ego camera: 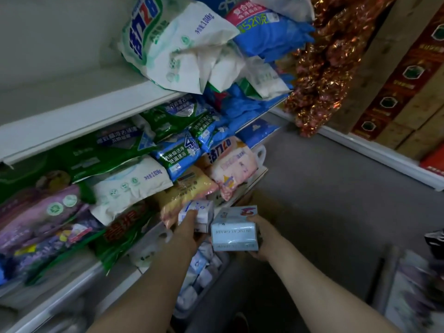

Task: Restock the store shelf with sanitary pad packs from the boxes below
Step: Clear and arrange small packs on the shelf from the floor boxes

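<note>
Holding one pack each, both hands are low in the middle of the view, right in front of the shelves. The white pack [199, 213] is in the left hand [186, 228], whose fingers curl over its near side, so the pack sits at about 12 o'clock from that hand, up toward the shelf. Its long side seems to run from 9 o'clock to 3 o'clock. The blue pack [234, 233] is just beside it at 3 o'clock, touching or almost touching. The right hand [260, 239] grips the blue pack from the 3 o'clock side, with the thumb over the top edge and the other fingers hidden behind it. This pack also lies wide, from 9 to 3 o'clock. The yellow bag [185, 188] on the shelf lies at 11 o'clock from the white pack, very near, so I think the left hand is closer to the shelf and would go first. The pink bag [234, 164] sits at 12 o'clock from both packs. Below the arms, at 6 o'clock, a box of more packs [201, 272] waits on the floor. The shelf edge [79, 116] runs up at 10 o'clock.
</note>
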Tool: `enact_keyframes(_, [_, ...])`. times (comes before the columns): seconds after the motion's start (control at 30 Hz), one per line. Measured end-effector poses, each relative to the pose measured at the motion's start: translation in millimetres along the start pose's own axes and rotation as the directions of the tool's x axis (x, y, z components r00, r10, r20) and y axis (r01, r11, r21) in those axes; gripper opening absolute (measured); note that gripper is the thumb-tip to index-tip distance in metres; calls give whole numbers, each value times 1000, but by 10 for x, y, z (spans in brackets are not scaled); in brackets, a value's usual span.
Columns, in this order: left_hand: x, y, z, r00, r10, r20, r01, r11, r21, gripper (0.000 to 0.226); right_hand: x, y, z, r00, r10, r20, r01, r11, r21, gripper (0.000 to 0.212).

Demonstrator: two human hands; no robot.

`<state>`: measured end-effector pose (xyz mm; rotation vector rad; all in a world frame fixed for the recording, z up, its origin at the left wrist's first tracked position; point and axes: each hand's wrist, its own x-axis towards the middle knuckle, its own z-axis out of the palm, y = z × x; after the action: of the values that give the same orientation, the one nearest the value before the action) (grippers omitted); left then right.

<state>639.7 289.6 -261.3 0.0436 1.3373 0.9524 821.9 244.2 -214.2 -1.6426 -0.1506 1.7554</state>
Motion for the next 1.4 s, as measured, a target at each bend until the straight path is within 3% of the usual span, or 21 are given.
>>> enact_keyframes(0.13, [119, -167, 16, 998, -49, -41, 50, 999, 18, 40, 187, 43, -176, 999, -26, -46, 18, 987, -160, 42])
enact_keyframes(0.23, [181, -206, 106, 997, -72, -34, 72, 997, -10, 43, 295, -78, -263, 996, -72, -49, 51, 938, -342, 43])
enact_keyframes(0.3, [249, -218, 174, 997, -69, -46, 68, 998, -17, 47, 347, -190, -366, 994, -78, -71, 49, 936, -348, 40])
enact_keyframes(0.37, [301, -220, 264, 996, -82, -39, 81, 996, -39, 48, 428, -357, -357, 987, -155, -40, 111, 839, -533, 38])
enact_keyframes(0.4, [299, -215, 319, 996, -81, -39, 79, 996, -52, 47, 487, -438, -353, 986, -161, -45, 111, 834, -540, 39])
enact_keyframes(0.47, [329, -198, 415, 997, -78, -28, 75, 994, -73, 42, 656, -627, -442, 999, -17, -33, 13, 992, -123, 45])
enact_keyframes(0.5, [355, -186, 457, 997, -80, -22, 78, 994, -81, 41, 810, -745, -530, 999, 42, 0, -42, 997, 57, 45])
enact_keyframes(0.53, [378, -175, 494, 997, -79, -23, 77, 993, -89, 41, 852, -873, -539, 1000, 31, 3, -31, 999, -8, 47])
enact_keyframes(0.57, [401, -165, 522, 997, -79, -16, 77, 992, -99, 39, 898, -948, -522, 991, -68, -117, 48, 986, -162, 50])
enact_keyframes(0.6, [412, -156, 551, 997, -77, -5, 76, 991, -108, 36, 893, -1042, -522, 950, -269, -155, 183, 889, -420, 56])
enact_keyframes(0.67, [435, -148, 586, 997, -75, 7, 76, 990, -117, 26, 781, -1247, -475, 914, -374, -160, 185, 732, -656, 63])
enact_keyframes(0.73, [441, -137, 594, 997, -79, 19, 81, 988, -130, 21, 821, -1288, -506, 916, -385, -109, 205, 686, -698, 74])
enact_keyframes(0.8, [463, -141, 587, 997, -80, 21, 83, 987, -139, 23, 1131, -1186, -561, 945, -268, -189, 120, 820, -559, 74])
enact_keyframes(0.83, [473, -147, 577, 996, -85, 17, 86, 985, -148, 24, 1256, -1133, -548, 963, -185, -198, 105, 929, -355, 67])
enact_keyframes(0.9, [492, -167, 555, 996, -90, 10, 90, 981, -172, 25, 1412, -1014, -525, 981, -31, -190, 9, 993, -119, 52])
enact_keyframes(0.97, [501, -184, 520, 996, -89, -3, 87, 979, -183, 27, 1481, -863, -498, 976, 121, -180, -114, 992, 49, 51])
enact_keyframes(1.1, [488, -208, 420, 996, -92, -21, 86, 979, -185, 33, 1431, -670, -226, 988, 151, -22, -152, 987, -48, 47])
enact_keyframes(1.2, [472, -239, 320, 995, -93, -37, 84, 977, -195, 35, 1364, -564, 57, 984, 168, 63, -157, 977, -147, 58])
enact_keyframes(1.4, [368, -265, 115, 994, -90, -54, 72, 959, -276, 24, 1343, -214, 406, 956, 260, 134, -211, 930, -299, 59])
